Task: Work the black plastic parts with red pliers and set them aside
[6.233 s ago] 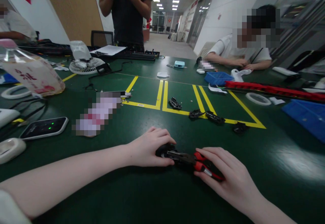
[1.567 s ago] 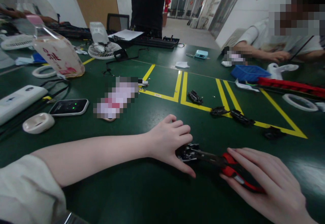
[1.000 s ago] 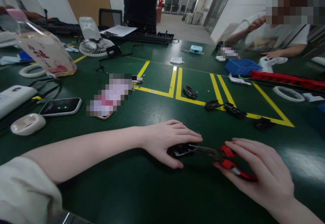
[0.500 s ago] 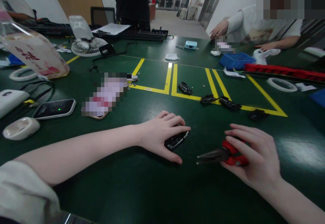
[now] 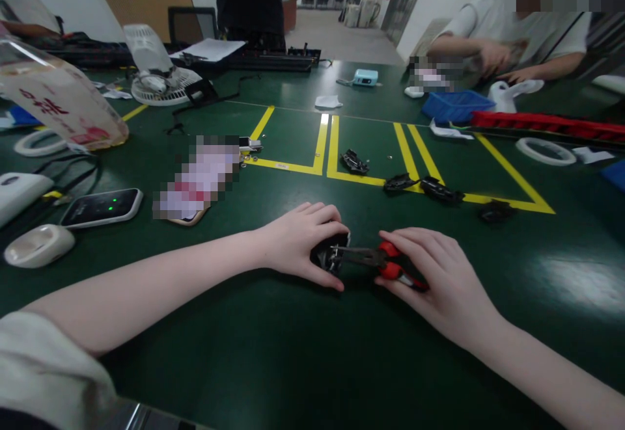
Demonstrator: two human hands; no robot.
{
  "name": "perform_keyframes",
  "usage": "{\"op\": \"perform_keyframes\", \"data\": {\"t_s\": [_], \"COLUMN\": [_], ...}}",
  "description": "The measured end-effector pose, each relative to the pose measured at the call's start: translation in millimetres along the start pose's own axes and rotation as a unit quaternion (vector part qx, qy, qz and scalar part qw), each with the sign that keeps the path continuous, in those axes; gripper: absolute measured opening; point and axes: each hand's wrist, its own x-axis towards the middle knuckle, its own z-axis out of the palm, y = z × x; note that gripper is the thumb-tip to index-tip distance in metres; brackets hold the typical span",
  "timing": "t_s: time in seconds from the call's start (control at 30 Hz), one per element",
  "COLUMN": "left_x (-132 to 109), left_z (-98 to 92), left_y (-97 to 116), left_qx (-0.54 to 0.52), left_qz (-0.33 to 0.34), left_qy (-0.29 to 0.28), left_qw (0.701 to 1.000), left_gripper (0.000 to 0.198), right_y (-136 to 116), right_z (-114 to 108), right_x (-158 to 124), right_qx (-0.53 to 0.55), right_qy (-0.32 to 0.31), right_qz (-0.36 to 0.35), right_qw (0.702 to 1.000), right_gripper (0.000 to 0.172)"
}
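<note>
Left fingers (image 5: 333,228) clasp a rounded black part (image 5: 324,254), right fingers (image 5: 413,242) red-handled metal pliers (image 5: 389,262).

The near tabletop (image 5: 293,365) offers passage, while black parts (image 5: 442,190) obstruct the way at the yellow tape (image 5: 333,147)

Own hands: two, left hand (image 5: 300,241) and right hand (image 5: 442,280). Pliers (image 5: 390,264): one pair. Small black parts: five, one at the left hand (image 5: 323,255), four by the yellow tape (image 5: 361,179). Bottles (image 5: 58,101): one. Fans (image 5: 147,49): one. White rings (image 5: 523,151): two. Blue bins (image 5: 455,115): one in full view. Other people (image 5: 251,0): three, partly seen. Loose metal bits (image 5: 254,159): several, too small to count.
</note>
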Motion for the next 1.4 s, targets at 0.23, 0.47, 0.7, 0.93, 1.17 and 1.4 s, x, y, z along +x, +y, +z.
{"op": "perform_keyframes", "data": {"t_s": [0.23, 0.47, 0.7, 0.93, 1.17, 1.4], "left_x": [0.6, -0.6, 0.7, 1.8, 2.9, 3.6], "left_z": [-2.0, -0.5, 2.6, 3.4, 2.5, 4.5], "left_y": [2.2, 7.2, 12.2, 11.1, 10.3, 9.1], "left_qx": [0.008, 0.032, 0.059, 0.068, 0.078, 0.061], "left_qz": [-0.021, -0.018, -0.018, -0.022, -0.014, -0.034], "left_qy": [0.000, 0.014, 0.023, 0.012, 0.000, 0.007], "left_qw": [1.000, 0.999, 0.998, 0.997, 0.997, 0.998], "left_gripper": [0.071, 0.072, 0.074, 0.077, 0.074, 0.075], "right_y": [-4.5, -5.5, -7.5, -9.4, -10.1, -8.2], "right_z": [1.0, -1.4, -2.4, -3.1, -3.3, 0.1], "right_x": [1.0, 1.7, 2.8, 3.5, 4.4, 0.2], "right_qx": [0.025, 0.012, 0.035, 0.063, 0.053, 0.068], "right_qy": [0.009, 0.006, -0.004, -0.034, -0.031, -0.033], "right_qz": [-0.020, -0.036, -0.040, -0.014, -0.020, -0.011], "right_qw": [0.999, 0.999, 0.999, 0.997, 0.998, 0.997], "right_gripper": [0.047, 0.048, 0.044, 0.034, 0.035, 0.036]}}
